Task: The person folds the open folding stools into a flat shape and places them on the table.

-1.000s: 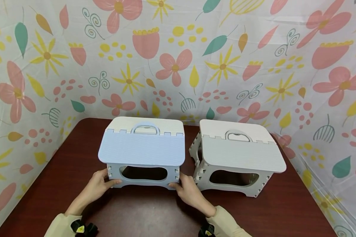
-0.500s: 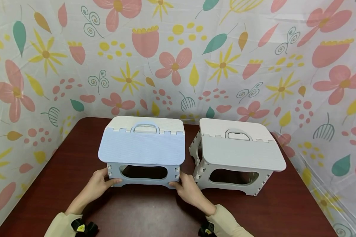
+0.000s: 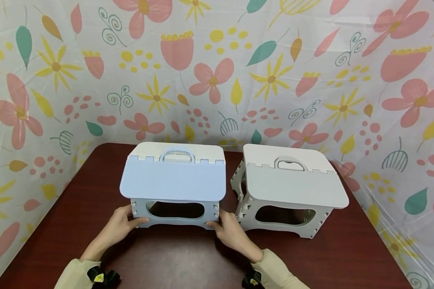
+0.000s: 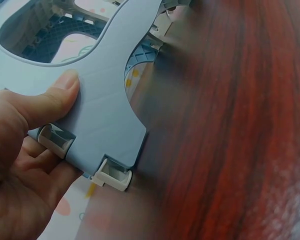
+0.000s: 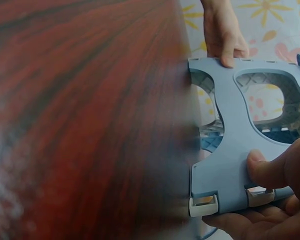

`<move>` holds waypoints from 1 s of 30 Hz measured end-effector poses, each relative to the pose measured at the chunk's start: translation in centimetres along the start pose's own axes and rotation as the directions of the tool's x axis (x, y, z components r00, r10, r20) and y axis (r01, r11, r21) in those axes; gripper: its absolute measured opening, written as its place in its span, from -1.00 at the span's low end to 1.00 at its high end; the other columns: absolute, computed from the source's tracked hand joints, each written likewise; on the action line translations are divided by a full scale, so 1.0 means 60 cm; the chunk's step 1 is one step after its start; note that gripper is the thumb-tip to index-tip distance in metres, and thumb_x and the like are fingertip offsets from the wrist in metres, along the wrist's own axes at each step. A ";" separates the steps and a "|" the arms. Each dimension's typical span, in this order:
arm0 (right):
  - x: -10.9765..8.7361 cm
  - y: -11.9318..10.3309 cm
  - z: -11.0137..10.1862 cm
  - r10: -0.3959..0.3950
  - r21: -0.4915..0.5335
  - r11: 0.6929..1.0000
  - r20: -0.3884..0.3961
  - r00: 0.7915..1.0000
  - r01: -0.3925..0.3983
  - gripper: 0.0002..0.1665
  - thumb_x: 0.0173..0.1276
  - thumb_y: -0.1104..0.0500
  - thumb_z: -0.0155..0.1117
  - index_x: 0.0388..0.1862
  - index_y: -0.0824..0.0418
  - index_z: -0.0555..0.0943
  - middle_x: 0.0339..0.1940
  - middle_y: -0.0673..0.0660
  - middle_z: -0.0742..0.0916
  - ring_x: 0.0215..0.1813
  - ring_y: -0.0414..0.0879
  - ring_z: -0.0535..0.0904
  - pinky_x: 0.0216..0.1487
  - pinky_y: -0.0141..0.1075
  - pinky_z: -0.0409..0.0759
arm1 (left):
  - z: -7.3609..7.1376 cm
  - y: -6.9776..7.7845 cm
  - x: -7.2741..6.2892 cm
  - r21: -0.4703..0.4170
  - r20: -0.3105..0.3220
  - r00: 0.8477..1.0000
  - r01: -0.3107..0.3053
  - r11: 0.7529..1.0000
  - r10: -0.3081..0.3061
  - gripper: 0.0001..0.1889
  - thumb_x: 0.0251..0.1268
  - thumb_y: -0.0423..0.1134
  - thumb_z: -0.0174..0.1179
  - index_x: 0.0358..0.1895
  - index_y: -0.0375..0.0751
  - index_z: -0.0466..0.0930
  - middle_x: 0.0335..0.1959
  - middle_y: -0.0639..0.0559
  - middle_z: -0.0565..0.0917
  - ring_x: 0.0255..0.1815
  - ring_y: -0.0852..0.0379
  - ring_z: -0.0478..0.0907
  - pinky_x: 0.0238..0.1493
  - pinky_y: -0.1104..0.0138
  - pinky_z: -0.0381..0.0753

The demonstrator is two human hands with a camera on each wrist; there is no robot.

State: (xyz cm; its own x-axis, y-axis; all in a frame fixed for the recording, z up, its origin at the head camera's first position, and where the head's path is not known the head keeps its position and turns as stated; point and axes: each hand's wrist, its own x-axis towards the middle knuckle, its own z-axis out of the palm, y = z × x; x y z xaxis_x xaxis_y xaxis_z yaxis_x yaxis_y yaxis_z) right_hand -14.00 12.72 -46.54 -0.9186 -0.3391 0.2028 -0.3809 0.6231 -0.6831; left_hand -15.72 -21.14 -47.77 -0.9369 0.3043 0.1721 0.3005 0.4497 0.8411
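Observation:
A blue and white folding step stool (image 3: 173, 180) stands unfolded on the table, its handle arched up at the middle of the top. My left hand (image 3: 119, 224) grips the lower left corner of its front leg panel, thumb on the front face and fingers behind the edge, as the left wrist view shows. At the opposite corner my right hand (image 3: 231, 233) pinches the same panel (image 5: 232, 115) likewise, thumb in front and fingers round the side. The panel has a large oval opening and white hinge pieces along its edge.
To the right stands a second folding step stool (image 3: 296, 180), grey and white, also unfolded, close beside my right hand. Both are on a dark red-brown wooden table (image 3: 181, 257). A flower-patterned cloth (image 3: 217, 80) hangs behind and along the sides.

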 end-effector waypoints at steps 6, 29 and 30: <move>0.000 0.001 0.001 -0.009 -0.008 1.000 -0.008 1.000 0.009 -0.54 0.28 0.21 0.33 0.13 0.27 0.47 -0.06 0.15 0.73 -0.08 -0.09 0.66 -0.16 -0.28 0.59 | 0.000 0.000 0.000 -0.002 0.000 1.000 -0.001 1.000 0.001 -0.58 0.17 -0.30 0.34 0.10 -0.30 0.53 -0.22 -0.13 0.68 -0.44 0.35 0.50 -0.50 0.35 0.53; 0.001 0.004 0.003 0.003 0.001 1.000 0.002 1.000 -0.003 -0.64 0.28 0.21 0.33 0.03 0.27 0.52 -0.13 0.14 0.76 -0.11 -0.10 0.68 -0.20 -0.31 0.59 | 0.004 -0.003 0.001 0.017 -0.021 0.999 -0.025 1.000 0.025 -0.59 0.14 -0.32 0.35 0.08 -0.30 0.55 -0.23 -0.11 0.69 -0.45 0.36 0.49 -0.51 0.35 0.52; 0.001 0.004 0.003 0.004 0.003 1.000 0.003 1.000 -0.004 -0.64 0.28 0.22 0.33 0.03 0.27 0.52 -0.13 0.14 0.76 -0.12 -0.10 0.67 -0.20 -0.31 0.59 | 0.004 -0.003 0.001 0.017 -0.020 1.000 -0.023 1.000 0.023 -0.58 0.14 -0.32 0.35 0.09 -0.30 0.54 -0.23 -0.11 0.69 -0.45 0.36 0.48 -0.51 0.35 0.52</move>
State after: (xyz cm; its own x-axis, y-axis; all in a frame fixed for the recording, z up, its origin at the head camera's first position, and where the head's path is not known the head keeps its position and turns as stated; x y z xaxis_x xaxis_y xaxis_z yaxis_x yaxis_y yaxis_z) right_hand -14.13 12.73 -46.80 -0.9197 -0.3388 0.1984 -0.3772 0.6220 -0.6862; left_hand -15.80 -20.98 -48.02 -0.9330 0.2980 0.2016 0.3248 0.4567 0.8282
